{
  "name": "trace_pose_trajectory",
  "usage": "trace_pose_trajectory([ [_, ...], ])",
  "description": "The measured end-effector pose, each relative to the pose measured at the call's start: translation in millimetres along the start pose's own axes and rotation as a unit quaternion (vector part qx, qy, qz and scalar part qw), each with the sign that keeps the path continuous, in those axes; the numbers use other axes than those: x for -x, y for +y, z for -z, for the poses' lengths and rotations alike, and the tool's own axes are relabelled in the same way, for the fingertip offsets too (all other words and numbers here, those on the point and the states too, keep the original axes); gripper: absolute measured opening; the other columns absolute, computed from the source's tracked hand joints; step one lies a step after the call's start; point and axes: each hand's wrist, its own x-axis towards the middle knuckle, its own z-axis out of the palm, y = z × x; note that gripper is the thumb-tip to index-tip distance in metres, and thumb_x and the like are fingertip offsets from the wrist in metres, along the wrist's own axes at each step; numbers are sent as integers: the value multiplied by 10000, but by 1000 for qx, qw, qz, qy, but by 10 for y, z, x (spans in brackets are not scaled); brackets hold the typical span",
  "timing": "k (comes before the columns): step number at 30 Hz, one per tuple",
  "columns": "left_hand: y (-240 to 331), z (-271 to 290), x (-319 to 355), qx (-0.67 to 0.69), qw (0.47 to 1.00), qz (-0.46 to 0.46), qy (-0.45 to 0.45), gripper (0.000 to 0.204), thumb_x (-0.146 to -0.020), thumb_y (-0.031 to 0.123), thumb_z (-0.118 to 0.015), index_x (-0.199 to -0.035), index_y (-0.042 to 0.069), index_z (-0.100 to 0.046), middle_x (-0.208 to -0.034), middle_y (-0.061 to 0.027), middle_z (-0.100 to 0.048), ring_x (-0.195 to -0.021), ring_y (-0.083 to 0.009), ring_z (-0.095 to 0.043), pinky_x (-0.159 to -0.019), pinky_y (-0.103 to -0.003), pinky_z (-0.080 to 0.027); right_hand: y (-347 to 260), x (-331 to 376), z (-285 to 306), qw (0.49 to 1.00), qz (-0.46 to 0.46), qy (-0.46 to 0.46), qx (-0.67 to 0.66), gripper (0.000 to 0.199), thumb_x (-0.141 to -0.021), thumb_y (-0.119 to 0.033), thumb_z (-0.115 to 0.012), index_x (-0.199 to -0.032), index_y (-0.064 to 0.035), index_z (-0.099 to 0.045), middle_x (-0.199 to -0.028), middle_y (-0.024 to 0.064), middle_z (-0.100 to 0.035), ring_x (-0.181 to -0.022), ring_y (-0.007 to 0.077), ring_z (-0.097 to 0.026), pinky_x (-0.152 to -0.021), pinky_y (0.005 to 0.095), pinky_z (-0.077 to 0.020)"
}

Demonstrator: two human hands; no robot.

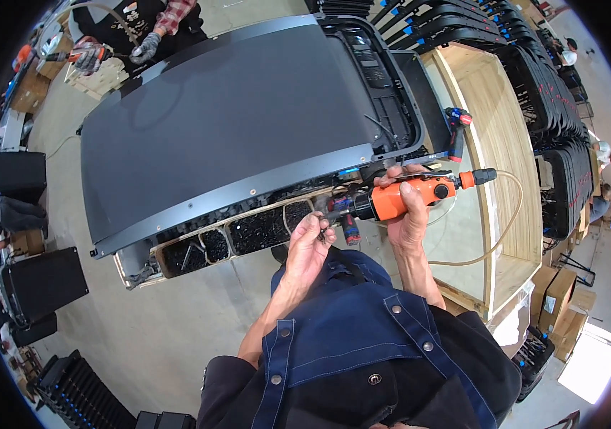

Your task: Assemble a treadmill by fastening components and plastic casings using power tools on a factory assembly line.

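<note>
My right hand (411,214) is wrapped round an orange air screwdriver (390,203), which lies level with its black nose to the left. My left hand (310,239) is closed by the tool's tip, its fingertips pinched together. Small dark bits show at those fingers, too small to name. Just beyond both hands lies a large dark grey panel (212,114) with a lighter metal edge strip (227,198) holding several screws. Under that edge, a wooden tray (230,256) has compartments of small black fasteners (257,230). Behind the air screwdriver's nose, a red and blue power tool (350,230) is partly hidden.
A pale hose (520,214) loops from the screwdriver past a wooden crate (502,121). Another cordless tool (457,132) rests by the crate's edge. Across the panel, a gloved co-worker (152,44) holds a tool. Stacked black frames (549,93) stand right; cartons (559,297) sit lower right.
</note>
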Motion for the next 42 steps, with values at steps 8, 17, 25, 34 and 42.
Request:
trace_pose_trajectory([
  [8, -366, -371, -440, -200, 975, -89, 33, 228, -1035, 278, -618, -1104, 61, -609, -923, -31, -645, -782, -125, -622, -720, -291, -533, -290, -294, 267, 994, 53, 79, 60, 446, -880, -121, -713, -1264, -46, -500, -1107, 150, -664, -940, 243, -695, -942, 468, -546],
  [17, -532, -613, -1385, 76, 989, 130, 6, 213, -1014, 276, -648, -994, 67, -608, -804, -7, -585, -660, -124, -532, -597, -246, -473, -450, -735, 149, 970, 132, -71, 192, 472, -809, -22, -758, -1216, -17, -519, -1178, 203, -665, -975, 254, -696, -910, 437, -573],
  [25, -550, -582, -1566, 142, 980, 137, 22, 301, -1037, 340, -595, -949, 52, -602, -759, -1, -577, -637, -119, -535, -559, -218, -456, -203, -1107, -98, 941, 80, -149, 291, 416, -745, 60, -790, -1111, 2, -599, -1060, 143, -711, -925, 182, -699, -837, 330, -588],
  [34, -242, -368, -854, -228, 970, 83, -5, 336, -1075, 309, -474, -1117, -1, -599, -784, -17, -574, -683, -120, -524, -625, -269, -423, -102, -1228, -236, 890, 3, -272, 365, 362, -772, 63, -753, -1084, -26, -594, -1007, 110, -695, -930, 178, -696, -855, 346, -587],
  [42, -68, -103, -466, -295, 954, 48, 7, 277, -1028, 335, -625, -1001, 66, -570, -763, -19, -590, -585, -113, -531, -517, -250, -430, -99, -1211, -122, 880, 27, -266, 392, 345, -738, 64, -758, -1023, -37, -592, -927, 101, -695, -908, 204, -704, -852, 374, -590],
])
